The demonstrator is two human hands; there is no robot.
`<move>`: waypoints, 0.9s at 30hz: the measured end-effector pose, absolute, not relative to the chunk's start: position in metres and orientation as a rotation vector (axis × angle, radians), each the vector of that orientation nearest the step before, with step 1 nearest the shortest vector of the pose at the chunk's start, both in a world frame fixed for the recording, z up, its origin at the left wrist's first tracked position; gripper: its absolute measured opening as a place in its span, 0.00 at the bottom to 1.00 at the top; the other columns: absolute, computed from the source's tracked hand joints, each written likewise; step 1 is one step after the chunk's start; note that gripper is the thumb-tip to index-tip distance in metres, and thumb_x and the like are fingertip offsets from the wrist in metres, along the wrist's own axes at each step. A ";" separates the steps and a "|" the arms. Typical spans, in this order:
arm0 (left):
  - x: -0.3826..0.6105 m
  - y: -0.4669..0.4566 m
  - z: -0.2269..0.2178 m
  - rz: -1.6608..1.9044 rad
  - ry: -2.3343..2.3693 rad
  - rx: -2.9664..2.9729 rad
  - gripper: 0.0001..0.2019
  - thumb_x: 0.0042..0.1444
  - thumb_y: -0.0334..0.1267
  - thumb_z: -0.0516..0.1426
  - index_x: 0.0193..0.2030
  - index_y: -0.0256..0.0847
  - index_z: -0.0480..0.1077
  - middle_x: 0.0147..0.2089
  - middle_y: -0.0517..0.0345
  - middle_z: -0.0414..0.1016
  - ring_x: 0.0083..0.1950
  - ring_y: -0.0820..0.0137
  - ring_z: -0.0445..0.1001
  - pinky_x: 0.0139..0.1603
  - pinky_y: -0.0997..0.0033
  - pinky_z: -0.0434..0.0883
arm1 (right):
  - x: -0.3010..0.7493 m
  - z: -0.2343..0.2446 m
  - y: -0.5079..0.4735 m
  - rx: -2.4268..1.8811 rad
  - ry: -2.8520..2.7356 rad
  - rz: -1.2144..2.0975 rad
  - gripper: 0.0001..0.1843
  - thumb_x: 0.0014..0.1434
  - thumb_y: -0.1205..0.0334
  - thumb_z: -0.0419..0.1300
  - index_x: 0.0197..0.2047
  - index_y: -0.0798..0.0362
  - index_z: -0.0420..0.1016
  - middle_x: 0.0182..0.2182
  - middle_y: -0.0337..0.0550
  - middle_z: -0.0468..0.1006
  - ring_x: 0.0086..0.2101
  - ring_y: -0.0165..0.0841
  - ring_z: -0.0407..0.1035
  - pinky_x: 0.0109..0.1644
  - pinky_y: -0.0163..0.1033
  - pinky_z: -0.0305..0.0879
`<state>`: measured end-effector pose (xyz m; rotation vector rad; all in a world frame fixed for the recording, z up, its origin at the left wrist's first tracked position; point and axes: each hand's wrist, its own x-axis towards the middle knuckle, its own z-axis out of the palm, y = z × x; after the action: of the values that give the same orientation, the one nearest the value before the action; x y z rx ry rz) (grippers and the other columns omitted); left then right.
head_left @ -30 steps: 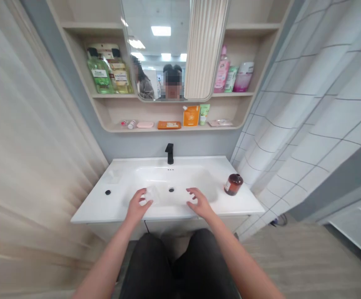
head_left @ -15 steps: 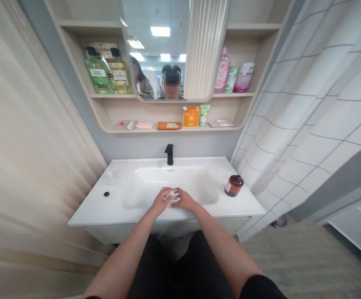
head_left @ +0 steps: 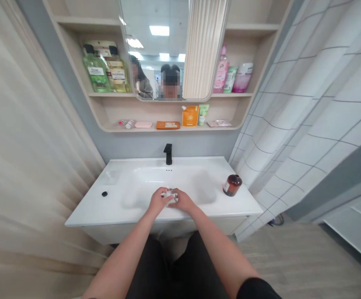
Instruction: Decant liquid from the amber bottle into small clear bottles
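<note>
Over the front of the white basin (head_left: 164, 176), my left hand (head_left: 158, 201) and my right hand (head_left: 183, 200) close from both sides around a small whitish object (head_left: 170, 198). Dark marks or gaps show on it, and the fingers cover much of it, so its kind is unclear. On the counter to the right stands an uncapped brown bottle (head_left: 232, 185) with a pale label. A small black cap (head_left: 105, 194) lies on the counter at the left. Behind the hands rises a black faucet (head_left: 168, 154).
A faint clear, box-like item (head_left: 110, 177) sits at the back left of the counter. Above, a shelf holds an orange pouch (head_left: 190, 116), a green tube (head_left: 203, 115) and an orange packet (head_left: 168, 125). A mirror (head_left: 155, 50) reflects two people. Curtains (head_left: 37, 145) hang at both sides.
The view has shifted slightly. Both hands still hold the whitish object over the basin, with the fingers slightly repositioned on it.
</note>
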<state>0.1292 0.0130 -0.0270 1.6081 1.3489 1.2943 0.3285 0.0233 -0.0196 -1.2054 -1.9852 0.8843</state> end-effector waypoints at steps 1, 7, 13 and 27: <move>0.130 0.013 -0.026 1.288 1.336 1.610 0.17 0.51 0.47 0.72 0.44 0.45 0.76 0.52 0.53 0.84 0.53 0.60 0.82 0.56 0.56 0.80 | 0.329 -0.018 0.023 -1.214 -1.978 0.888 0.38 0.45 0.54 0.83 0.58 0.45 0.76 0.52 0.43 0.85 0.46 0.43 0.80 0.52 0.45 0.75; 0.125 0.011 -0.025 1.328 1.155 1.594 0.21 0.55 0.40 0.69 0.55 0.45 0.71 0.57 0.50 0.82 0.62 0.59 0.82 0.69 0.49 0.74 | 0.333 -0.013 0.021 -1.248 -1.935 0.923 0.36 0.46 0.56 0.83 0.56 0.46 0.77 0.47 0.42 0.85 0.39 0.40 0.79 0.48 0.44 0.75; 0.122 0.012 -0.028 1.300 1.167 1.591 0.30 0.59 0.41 0.69 0.66 0.47 0.68 0.58 0.48 0.82 0.66 0.57 0.81 0.72 0.47 0.72 | 0.332 -0.018 0.021 -1.282 -1.957 0.852 0.38 0.46 0.55 0.83 0.59 0.46 0.76 0.48 0.43 0.85 0.41 0.41 0.79 0.49 0.45 0.74; 0.121 0.008 -0.014 1.289 1.186 1.661 0.20 0.55 0.39 0.69 0.55 0.44 0.78 0.62 0.46 0.81 0.64 0.55 0.80 0.72 0.46 0.72 | 0.332 -0.018 0.019 -1.239 -1.962 0.864 0.39 0.46 0.55 0.83 0.59 0.44 0.76 0.52 0.42 0.85 0.41 0.40 0.79 0.51 0.46 0.75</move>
<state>0.1213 0.0076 -0.0138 1.6614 1.1857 1.2891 0.3316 0.0194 -0.0175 -1.2393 -1.9617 0.8642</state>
